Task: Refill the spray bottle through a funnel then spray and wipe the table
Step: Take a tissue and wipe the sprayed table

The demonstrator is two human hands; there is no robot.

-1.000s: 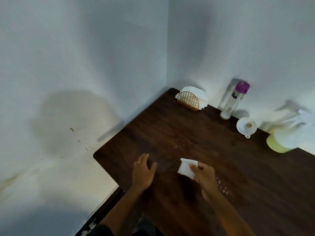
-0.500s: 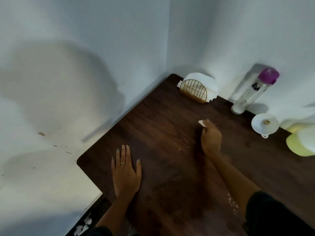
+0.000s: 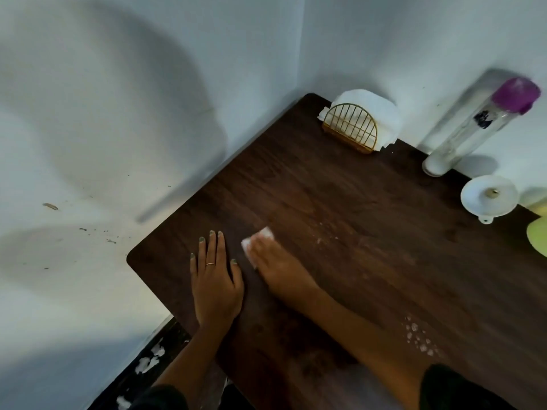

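The left hand (image 3: 215,287) lies flat, fingers straight, on the dark counter (image 3: 340,255). Beside it the right hand (image 3: 278,266) presses a white tissue (image 3: 257,239) (mostly hidden) against the wood; its grip is unclear.

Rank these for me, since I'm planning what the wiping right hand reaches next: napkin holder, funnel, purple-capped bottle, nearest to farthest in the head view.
From the right hand:
1. Napkin holder, ahead in the table's far corner.
2. Funnel, off to the right by the wall.
3. Purple-capped bottle, behind the funnel against the wall.
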